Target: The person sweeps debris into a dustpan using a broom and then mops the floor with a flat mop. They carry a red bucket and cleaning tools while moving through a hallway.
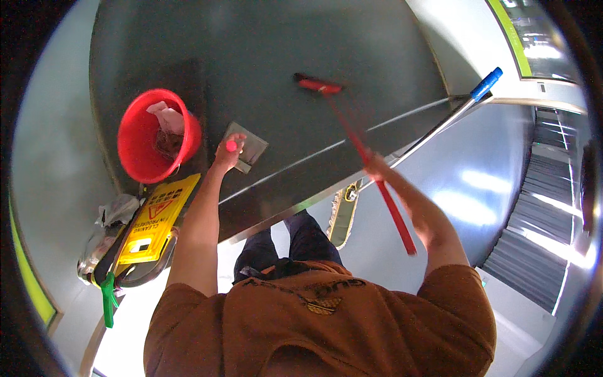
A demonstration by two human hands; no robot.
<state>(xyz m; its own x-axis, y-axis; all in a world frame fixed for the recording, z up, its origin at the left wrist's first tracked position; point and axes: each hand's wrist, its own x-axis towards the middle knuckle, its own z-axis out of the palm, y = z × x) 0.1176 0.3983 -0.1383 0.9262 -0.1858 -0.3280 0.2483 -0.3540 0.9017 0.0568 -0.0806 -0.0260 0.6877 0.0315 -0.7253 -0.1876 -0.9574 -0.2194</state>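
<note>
My left hand (230,152) is closed around the upright handle of a long-handled dustpan, whose round pink-red end pokes out of the fist. Below that hand shows the grey pan (254,149) of the dustpan, over the dark floor. In my right hand (375,167) is the red stick of a broom (396,217), slanting up and away to the left. Its dark-bristled red head (320,84) is on the floor beyond the dustpan, some way to its right. The broom and right hand are slightly blurred.
A red bucket (129,141) with crumpled pale paper and a dark tangle inside stands at the left. Near it are a yellow folded floor sign (160,213) and a green handle (108,298). On the right, a blue-ended mop pole (433,134) leans above a flat mop head (342,220).
</note>
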